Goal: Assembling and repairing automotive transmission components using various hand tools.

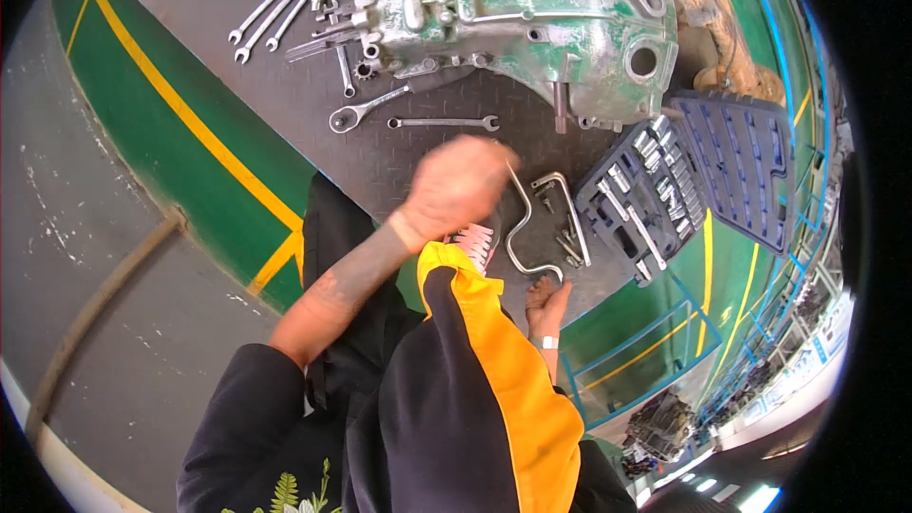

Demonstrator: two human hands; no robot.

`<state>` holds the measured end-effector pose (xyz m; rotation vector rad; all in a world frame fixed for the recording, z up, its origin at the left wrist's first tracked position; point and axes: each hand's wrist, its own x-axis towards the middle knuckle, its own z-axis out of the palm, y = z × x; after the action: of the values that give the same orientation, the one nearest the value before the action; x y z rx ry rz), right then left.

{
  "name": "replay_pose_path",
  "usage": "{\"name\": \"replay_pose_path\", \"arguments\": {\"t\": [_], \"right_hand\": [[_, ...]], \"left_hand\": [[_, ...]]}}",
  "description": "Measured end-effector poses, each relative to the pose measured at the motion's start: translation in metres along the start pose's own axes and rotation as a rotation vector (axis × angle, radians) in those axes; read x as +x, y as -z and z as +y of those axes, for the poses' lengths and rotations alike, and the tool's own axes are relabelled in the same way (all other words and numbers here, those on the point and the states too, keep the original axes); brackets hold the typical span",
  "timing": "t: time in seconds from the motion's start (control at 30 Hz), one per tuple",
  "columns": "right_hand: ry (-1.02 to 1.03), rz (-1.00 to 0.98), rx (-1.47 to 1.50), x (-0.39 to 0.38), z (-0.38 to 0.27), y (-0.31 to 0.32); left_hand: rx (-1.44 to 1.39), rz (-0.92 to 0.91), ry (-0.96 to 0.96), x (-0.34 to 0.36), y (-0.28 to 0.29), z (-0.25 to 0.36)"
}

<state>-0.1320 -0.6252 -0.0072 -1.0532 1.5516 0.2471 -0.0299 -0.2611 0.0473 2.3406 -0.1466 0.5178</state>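
A crank-shaped metal speed brace slants over the near part of the dark bench. My right hand, with a white band at the wrist, is closed around its lower end. Next to its upper end is my left hand, smeared by motion; whether its fingers grip the brace I cannot tell. Just right of the brace lie an L-shaped metal bar and several bolts. Beyond my left hand rest a combination wrench and a ratchet.
A large gearbox housing with green stains spans the far side of the bench. More wrenches lie far left. At right sits an open socket set case, its lid folded back. A rusty part stands behind it.
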Motion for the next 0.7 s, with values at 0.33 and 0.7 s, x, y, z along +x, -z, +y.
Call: {"name": "replay_pose_path", "arguments": {"t": [0.33,0.7], "right_hand": [[-0.056,0.072,0.056,-0.010,-0.034,-0.006],[1.137,-1.081,-0.180,-0.319,-0.101,-0.150]], "left_hand": [[0.062,-0.654,-0.478,-0.066,-0.116,0.028],[-0.226,0.243,0.029,0.015,-0.055,0.073]]}}
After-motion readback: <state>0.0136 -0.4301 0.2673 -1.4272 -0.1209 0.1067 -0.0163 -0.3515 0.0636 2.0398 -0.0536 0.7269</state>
